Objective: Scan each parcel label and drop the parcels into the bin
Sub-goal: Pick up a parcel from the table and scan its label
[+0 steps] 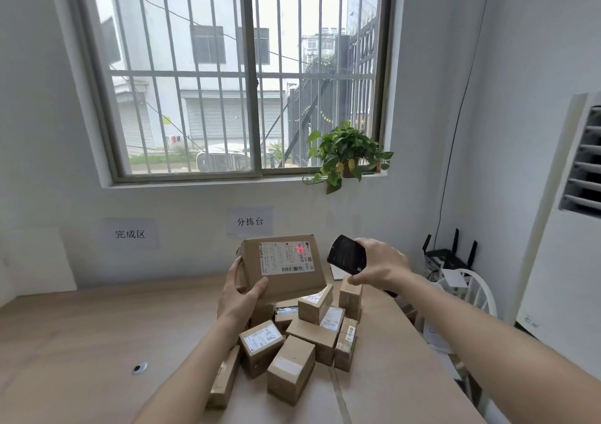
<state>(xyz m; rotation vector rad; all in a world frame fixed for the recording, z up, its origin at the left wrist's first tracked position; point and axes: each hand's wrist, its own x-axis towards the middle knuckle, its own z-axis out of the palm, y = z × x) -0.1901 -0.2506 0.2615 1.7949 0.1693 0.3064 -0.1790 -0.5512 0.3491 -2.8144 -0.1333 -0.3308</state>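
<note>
My left hand grips a brown cardboard parcel by its lower left corner and holds it up above the table, its white label facing me. A red scanner dot glows on that label. My right hand holds a black handheld scanner just right of the parcel, its front end turned toward the label. Below both hands, several smaller brown parcels lie in a heap on the wooden table. No bin shows in this view.
Two paper signs are taped to the wall behind the table. A potted plant sits on the window sill. A router and a white chair stand right of the table, with an air conditioner beyond.
</note>
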